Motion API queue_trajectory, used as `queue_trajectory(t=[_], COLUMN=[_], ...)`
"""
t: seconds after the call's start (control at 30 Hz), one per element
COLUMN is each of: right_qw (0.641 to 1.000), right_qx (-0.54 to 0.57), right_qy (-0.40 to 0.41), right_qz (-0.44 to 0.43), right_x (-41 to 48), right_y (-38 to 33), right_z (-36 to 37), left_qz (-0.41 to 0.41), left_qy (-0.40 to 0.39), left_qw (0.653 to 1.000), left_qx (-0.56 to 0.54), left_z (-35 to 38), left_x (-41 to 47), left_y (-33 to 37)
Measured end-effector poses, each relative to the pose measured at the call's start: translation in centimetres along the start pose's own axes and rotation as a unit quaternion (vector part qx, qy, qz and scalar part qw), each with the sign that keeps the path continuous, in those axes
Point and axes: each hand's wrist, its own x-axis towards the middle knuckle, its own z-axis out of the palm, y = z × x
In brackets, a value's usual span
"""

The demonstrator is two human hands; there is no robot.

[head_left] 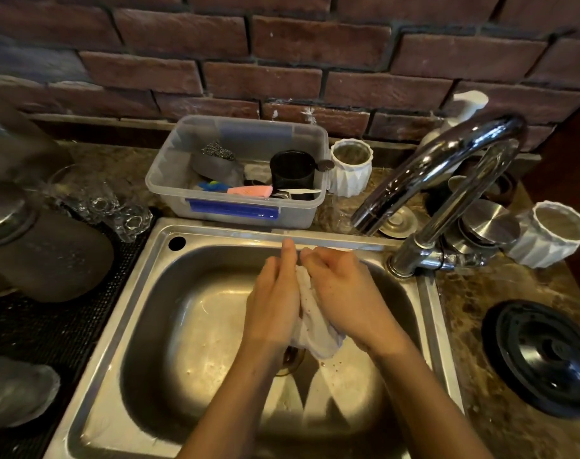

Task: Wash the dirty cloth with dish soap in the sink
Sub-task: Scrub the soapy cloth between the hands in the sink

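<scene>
A wet white cloth (313,321) with small dark specks is pressed between my two hands over the steel sink (142,293). My left hand (275,299) holds it with fingers fairly straight, pointing away from me. My right hand (343,289) curls around the cloth's other side. The cloth's lower end hangs out below my palms, above the drain (293,357). A white pump bottle (460,111), possibly the soap, stands behind the tap at the brick wall. No water runs from the chrome tap (431,173).
A clear plastic tub (235,207) with scrubbers, a brush and a black cup sits behind the sink. White ribbed pots (351,170) (553,236) and steel lids flank the tap. Glasses (116,207) lie on a black mat at left. A black round lid (543,356) rests at right.
</scene>
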Motion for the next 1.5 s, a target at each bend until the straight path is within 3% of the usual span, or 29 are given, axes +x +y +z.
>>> queue_trajectory(t=[0.1, 0.2, 0.23, 0.3, 0.4, 0.47, 0.57, 0.7, 0.77, 0.83, 0.9, 1.07, 1.17, 1.33, 1.43, 1.5], right_qw=[0.994, 0.934, 0.927, 0.946, 0.964, 0.982, 0.990, 0.973, 0.984, 0.985, 0.989, 0.976, 0.986, 0.984, 0.973, 0.977], right_qx=[0.098, 0.331, 0.353, 0.303, 0.200, 0.106, 0.092, 0.119, 0.028, -0.065, -0.015, 0.099, -0.025, 0.065, 0.156, 0.153], right_qy=[0.032, 0.077, 0.074, 0.087, 0.174, 0.158, 0.095, 0.170, 0.122, 0.091, 0.085, 0.182, 0.117, 0.096, 0.128, 0.117], right_qz=[0.027, 0.107, 0.106, 0.075, 0.017, 0.000, 0.038, 0.101, 0.124, 0.132, 0.122, 0.073, 0.115, 0.135, 0.113, 0.087], right_x=[-0.5, -1.3, -1.7, -2.7, -3.1, -2.9, -3.5, -1.6, -0.8, -1.6, -3.3, -1.8, -1.2, -3.8, -3.8, -3.4], right_y=[0.1, 1.6, 2.0, 2.4, 2.1, 2.0, 1.6, 2.4, 2.5, 2.7, 2.0, 1.6, 2.9, 3.4, 3.2, 3.0], right_z=[0.2, 1.1, 1.7, 2.9, 3.5, 3.2, 2.9, 1.3, 0.8, 1.6, 2.4, 1.2, 1.5, 2.7, 2.1, 2.2], left_qz=[0.039, 0.022, 0.010, 0.032, 0.087, 0.091, 0.080, 0.042, 0.038, 0.060, 0.073, 0.033, 0.097, 0.142, 0.110, 0.015], left_qy=[0.010, 0.104, 0.130, 0.148, 0.102, 0.090, 0.121, 0.062, 0.067, 0.119, 0.157, 0.036, 0.061, 0.101, 0.049, -0.024], left_qw=[0.999, 0.988, 0.978, 0.971, 0.987, 0.991, 0.989, 0.997, 0.996, 0.989, 0.982, 0.993, 0.991, 0.984, 0.992, 0.998], left_qx=[-0.010, -0.113, -0.163, -0.184, -0.090, -0.045, -0.004, -0.025, -0.049, -0.071, -0.071, -0.105, -0.068, 0.032, 0.038, -0.057], left_z=[-0.1, -0.1, -0.2, -0.1, 1.1, 1.3, 0.9, 2.2, 2.5, 1.7, 1.1, 2.0, 2.2, 1.5, 1.6, 1.5], left_x=[0.1, 0.1, 0.3, 0.5, -0.5, -0.5, 0.2, -2.0, -2.8, -1.7, 0.0, -1.2, -1.9, 0.2, 0.3, 0.4], left_y=[0.2, 0.7, 0.9, 1.2, 1.0, 0.9, 0.1, -0.8, -0.4, -0.6, -1.2, -2.9, -1.0, -1.1, -2.5, -2.5])
